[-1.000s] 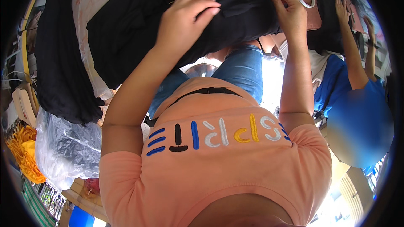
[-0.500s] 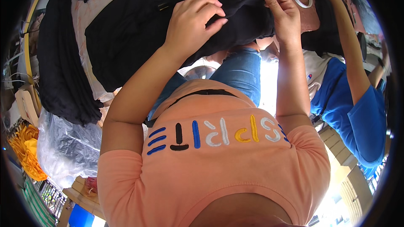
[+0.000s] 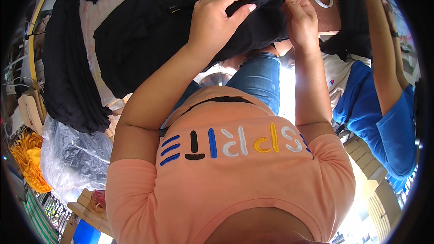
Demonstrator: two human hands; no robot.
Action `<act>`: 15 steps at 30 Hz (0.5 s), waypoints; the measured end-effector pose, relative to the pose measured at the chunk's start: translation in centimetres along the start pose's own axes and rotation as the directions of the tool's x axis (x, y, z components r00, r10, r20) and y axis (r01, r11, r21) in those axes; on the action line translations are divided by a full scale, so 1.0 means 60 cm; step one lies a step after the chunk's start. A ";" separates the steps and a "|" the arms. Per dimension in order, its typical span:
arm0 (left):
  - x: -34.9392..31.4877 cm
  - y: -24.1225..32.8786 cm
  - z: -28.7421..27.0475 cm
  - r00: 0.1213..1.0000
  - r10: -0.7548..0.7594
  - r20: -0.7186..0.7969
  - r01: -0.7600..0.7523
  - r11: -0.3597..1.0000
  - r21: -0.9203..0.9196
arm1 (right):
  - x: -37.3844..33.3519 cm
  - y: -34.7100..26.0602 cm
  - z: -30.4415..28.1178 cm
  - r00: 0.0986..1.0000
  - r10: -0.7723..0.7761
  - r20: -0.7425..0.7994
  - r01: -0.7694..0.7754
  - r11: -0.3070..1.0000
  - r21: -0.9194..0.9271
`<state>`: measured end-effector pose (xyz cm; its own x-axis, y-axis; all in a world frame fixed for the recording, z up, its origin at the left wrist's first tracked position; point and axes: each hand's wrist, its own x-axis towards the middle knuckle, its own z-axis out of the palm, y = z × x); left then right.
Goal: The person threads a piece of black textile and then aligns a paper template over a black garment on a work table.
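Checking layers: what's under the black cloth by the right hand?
A pale sheet at left, a brown surface at right show past the black cloth and seem to run beneath; anything under its middle is hidden.

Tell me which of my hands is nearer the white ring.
Right. Your right hand, pinching the black cloth, is just left of and below the white ring in the picture; your left hand is farther left, over the cloth.
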<state>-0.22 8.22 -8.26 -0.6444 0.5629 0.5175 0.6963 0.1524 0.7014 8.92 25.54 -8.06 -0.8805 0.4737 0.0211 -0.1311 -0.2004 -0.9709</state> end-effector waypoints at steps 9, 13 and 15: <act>0.001 -0.002 -0.028 0.996 -0.074 -0.044 0.067 0.988 -0.140 | -0.010 -0.012 0.016 0.999 -0.022 0.027 0.018 0.989 0.149; 0.001 0.003 -0.042 0.997 -0.077 -0.003 0.075 0.989 -0.128 | -0.014 -0.003 -0.023 0.995 0.023 0.095 -0.038 0.986 0.160; 0.000 0.002 -0.043 1.000 -0.020 -0.009 0.019 0.995 -0.102 | -0.018 -0.007 -0.013 0.997 -0.013 0.076 0.003 0.993 0.119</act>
<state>-0.93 6.17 -6.91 -0.6613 0.5524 0.5075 0.6478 0.0796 0.7576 10.26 25.79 -7.85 -0.9109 0.4094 0.0514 -0.1873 -0.2992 -0.9356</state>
